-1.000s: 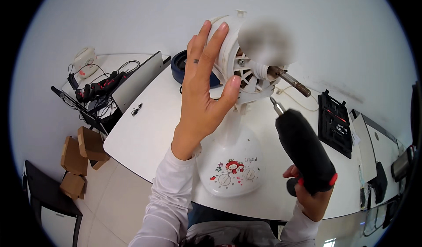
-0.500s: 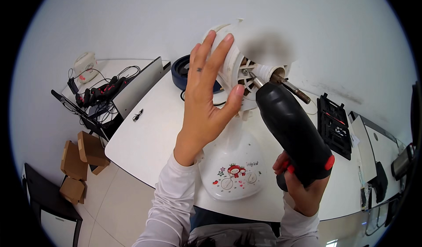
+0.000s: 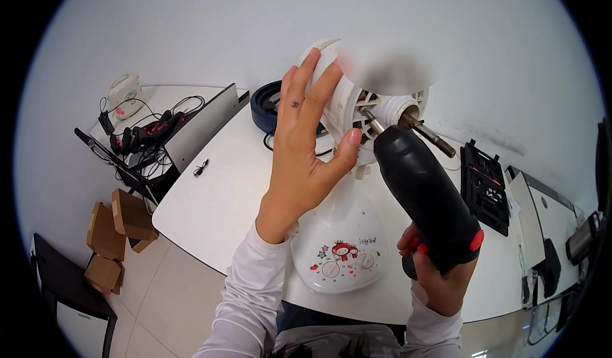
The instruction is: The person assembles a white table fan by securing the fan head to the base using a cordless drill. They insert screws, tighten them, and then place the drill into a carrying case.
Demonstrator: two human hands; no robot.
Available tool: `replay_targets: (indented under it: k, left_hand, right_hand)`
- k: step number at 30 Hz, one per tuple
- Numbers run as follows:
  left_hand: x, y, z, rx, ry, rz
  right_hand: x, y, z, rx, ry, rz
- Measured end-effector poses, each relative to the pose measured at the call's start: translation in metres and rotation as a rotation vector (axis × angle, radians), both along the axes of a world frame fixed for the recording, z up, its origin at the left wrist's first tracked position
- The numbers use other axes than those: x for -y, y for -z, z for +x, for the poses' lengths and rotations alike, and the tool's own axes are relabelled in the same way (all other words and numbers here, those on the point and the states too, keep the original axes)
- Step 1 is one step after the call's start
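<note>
A white fan motor housing (image 3: 357, 106) stands on a white base (image 3: 338, 246) near the front edge of the white counter (image 3: 217, 198), in the middle of the view. The left hand (image 3: 306, 147) lies flat against the housing's left side, fingers spread and open, steadying rather than clasping it. The right hand (image 3: 433, 272), at 5 o'clock, has its grip closed around the handle of a black power screwdriver (image 3: 424, 195) with red trim. Compared with a second ago, the screwdriver has risen from the lower right and its bit now meets the housing's face, just left of the metal shaft (image 3: 430, 135). The left hand has hardly moved.

The base carries a small red and white cartoon sticker and two round dials on its front. At 10 o'clock from the housing lies a dark blue ring (image 3: 268, 106), partly hidden by the left hand. At 3 o'clock a black tool tray (image 3: 484, 186) lies open on the counter. At 9 o'clock a second counter holds tangled black cables (image 3: 143, 131) and a small white device (image 3: 124, 93). At 8 o'clock, brown cardboard boxes (image 3: 118, 230) sit on the floor.
</note>
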State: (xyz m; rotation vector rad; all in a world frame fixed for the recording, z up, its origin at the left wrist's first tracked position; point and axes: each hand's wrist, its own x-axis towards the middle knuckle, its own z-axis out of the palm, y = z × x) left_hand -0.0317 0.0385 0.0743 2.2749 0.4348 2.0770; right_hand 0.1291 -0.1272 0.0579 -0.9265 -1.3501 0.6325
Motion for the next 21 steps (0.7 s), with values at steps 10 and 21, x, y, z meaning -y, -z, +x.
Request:
replay_targets:
  k: [10,21]
  left_hand:
    - [-0.01,0.01,0.001,0.035,0.069,-0.099]
    - [-0.021,0.017,0.011,0.103,0.397,-0.512]
  right_hand:
    - [0.005,-0.02,-0.013,0.018,0.131,-0.055]
    - [0.01,-0.055,-0.002,0.143,0.204,-0.109]
